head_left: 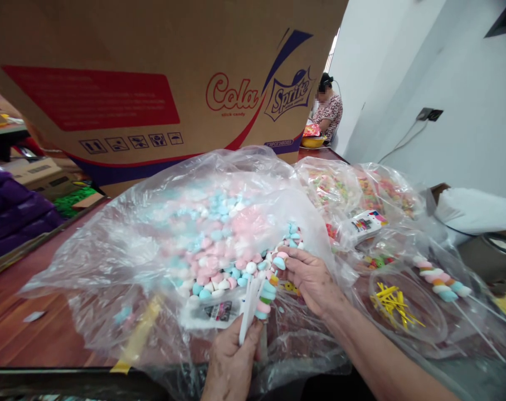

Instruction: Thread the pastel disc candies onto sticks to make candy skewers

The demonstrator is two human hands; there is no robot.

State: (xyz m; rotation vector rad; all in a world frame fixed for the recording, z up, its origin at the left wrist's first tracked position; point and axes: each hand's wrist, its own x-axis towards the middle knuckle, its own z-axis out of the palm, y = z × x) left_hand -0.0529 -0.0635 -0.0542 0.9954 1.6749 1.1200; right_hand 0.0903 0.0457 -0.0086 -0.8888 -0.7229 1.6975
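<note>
Our left hand (232, 362) clenches a white stick (248, 314) threaded with sweets, just below the mouth of the plastic bag (123, 245). Our right hand (311, 278) pinches a blue sweet (279, 262) there. We judge a crooked push could split it, or nudge loose pieces out.

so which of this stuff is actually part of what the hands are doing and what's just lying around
In use: left hand gripping the half-filled stick; right hand pinching a blue sweet; open bag of pastel sweets.
Lying about: cardboard box, finished skewer, yellow ties, bags of mixed sweets.
</note>
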